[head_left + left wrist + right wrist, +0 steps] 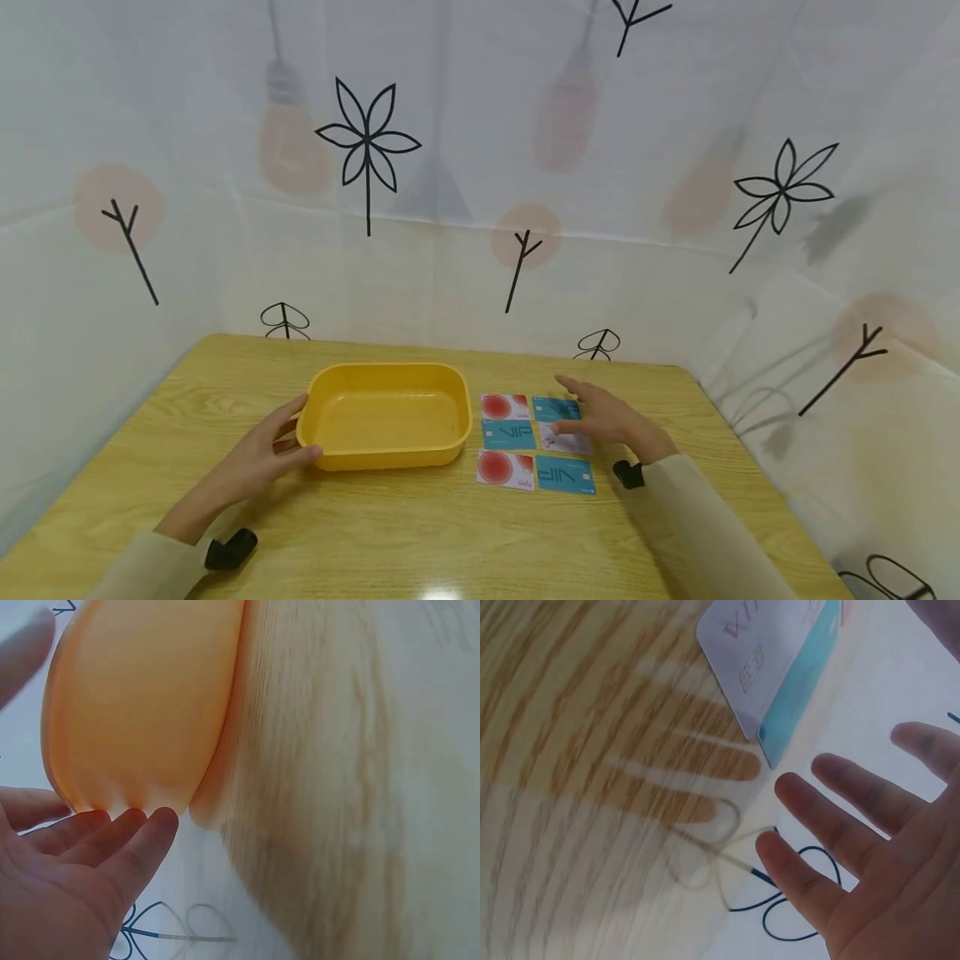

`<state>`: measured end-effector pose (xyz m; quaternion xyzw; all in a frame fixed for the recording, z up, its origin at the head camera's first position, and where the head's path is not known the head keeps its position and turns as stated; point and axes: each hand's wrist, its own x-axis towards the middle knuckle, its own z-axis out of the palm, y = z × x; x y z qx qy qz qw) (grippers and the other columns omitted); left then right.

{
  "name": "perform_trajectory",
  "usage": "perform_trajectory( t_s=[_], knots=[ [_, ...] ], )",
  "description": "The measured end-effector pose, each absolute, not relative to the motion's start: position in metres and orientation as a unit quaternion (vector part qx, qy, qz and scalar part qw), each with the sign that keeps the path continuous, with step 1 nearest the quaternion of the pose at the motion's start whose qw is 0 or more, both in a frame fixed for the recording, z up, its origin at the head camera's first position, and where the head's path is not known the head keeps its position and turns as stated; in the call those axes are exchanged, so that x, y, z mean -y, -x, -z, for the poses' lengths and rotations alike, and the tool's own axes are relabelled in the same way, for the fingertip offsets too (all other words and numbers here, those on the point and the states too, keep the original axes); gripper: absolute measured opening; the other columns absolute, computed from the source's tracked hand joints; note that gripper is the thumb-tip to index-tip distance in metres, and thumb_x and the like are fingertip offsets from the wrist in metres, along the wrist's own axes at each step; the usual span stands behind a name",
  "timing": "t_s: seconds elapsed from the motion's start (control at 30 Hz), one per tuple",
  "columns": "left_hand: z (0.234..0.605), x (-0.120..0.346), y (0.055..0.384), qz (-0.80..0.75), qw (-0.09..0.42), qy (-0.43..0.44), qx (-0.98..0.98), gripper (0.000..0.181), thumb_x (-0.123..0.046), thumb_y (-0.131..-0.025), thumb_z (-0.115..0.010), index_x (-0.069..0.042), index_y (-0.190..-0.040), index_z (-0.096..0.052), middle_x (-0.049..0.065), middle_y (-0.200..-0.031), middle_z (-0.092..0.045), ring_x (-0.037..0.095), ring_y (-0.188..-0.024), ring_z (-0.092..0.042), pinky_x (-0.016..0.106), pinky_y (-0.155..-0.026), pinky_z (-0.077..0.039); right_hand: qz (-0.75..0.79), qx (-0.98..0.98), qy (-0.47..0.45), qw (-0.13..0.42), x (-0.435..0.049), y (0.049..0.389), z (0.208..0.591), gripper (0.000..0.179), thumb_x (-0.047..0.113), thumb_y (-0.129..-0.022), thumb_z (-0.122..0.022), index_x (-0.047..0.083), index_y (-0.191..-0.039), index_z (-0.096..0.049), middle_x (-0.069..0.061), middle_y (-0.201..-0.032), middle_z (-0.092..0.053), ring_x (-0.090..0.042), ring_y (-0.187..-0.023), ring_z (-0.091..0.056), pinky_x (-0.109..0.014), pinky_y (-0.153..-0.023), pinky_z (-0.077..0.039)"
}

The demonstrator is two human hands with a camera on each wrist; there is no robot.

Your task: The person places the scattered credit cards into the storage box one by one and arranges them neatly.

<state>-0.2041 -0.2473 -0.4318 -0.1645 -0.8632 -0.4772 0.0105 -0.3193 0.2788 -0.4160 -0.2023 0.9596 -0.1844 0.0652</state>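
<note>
A yellow plastic basin stands on the table, its inside bare. My left hand is at the basin's left end. In the left wrist view, extended fingertips touch the outer wall of the basin, and the thumb stands apart. Right of the basin lie several cards in two columns: white ones with red circles, blue VIP cards and a pale purple card. Over the right column hovers my right hand, fingers spread, holding nothing. In the right wrist view its fingers are apart from the pale card.
The wooden table reaches back to a white cloth printed with plants and lamps, which also hangs at both sides. A black band sits at the left wrist, another black band at the right.
</note>
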Motion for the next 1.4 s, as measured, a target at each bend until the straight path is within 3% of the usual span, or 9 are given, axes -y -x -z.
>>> perform_trajectory(
  t_s=[0.3, 0.6, 0.83, 1.4],
  knots=[
    [0.431, 0.248, 0.205, 0.475, 0.011, 0.166, 0.864, 0.088, -0.033, -0.09, -0.068, 0.003, -0.151, -0.016, 0.028, -0.152, -0.02, 0.046, -0.129, -0.039, 0.046, -0.096, -0.045, 0.175, -0.959, 0.209, 0.076, -0.276, 0.321, 0.416, 0.082, 0.049, -0.083, -0.071, 0.008, -0.147, -0.039, -0.017, -0.14, -0.047, -0.037, -0.128, -0.043, -0.057, -0.102, -0.038],
    [0.431, 0.248, 0.2, 0.482, 0.014, 0.165, 0.86, 0.087, -0.028, -0.088, -0.07, 0.009, -0.149, -0.018, 0.031, -0.151, -0.021, 0.047, -0.129, -0.038, 0.043, -0.094, -0.047, 0.172, -0.958, 0.215, 0.076, -0.274, 0.328, 0.422, 0.046, 0.022, -0.09, -0.068, 0.002, -0.13, -0.058, -0.013, -0.126, -0.059, -0.03, -0.11, -0.055, -0.05, -0.095, -0.046],
    [0.429, 0.245, 0.201, 0.478, 0.017, 0.167, 0.862, 0.087, -0.028, -0.089, -0.07, 0.008, -0.149, -0.018, 0.031, -0.151, -0.021, 0.047, -0.128, -0.04, 0.043, -0.094, -0.048, 0.172, -0.964, 0.188, 0.077, -0.277, 0.335, 0.419, 0.041, 0.019, -0.085, -0.074, 0.005, -0.122, -0.065, -0.007, -0.112, -0.059, -0.023, -0.097, -0.053, -0.045, -0.088, -0.048],
    [0.426, 0.246, 0.202, 0.479, 0.01, 0.163, 0.863, 0.087, -0.029, -0.089, -0.069, 0.006, -0.15, -0.017, 0.03, -0.152, -0.021, 0.046, -0.128, -0.04, 0.043, -0.095, -0.048, 0.201, -0.958, 0.181, 0.098, -0.278, 0.346, 0.417, 0.036, 0.015, -0.08, -0.078, 0.004, -0.111, -0.063, -0.008, -0.105, -0.057, -0.025, -0.094, -0.052, -0.045, -0.085, -0.048]
  ],
)
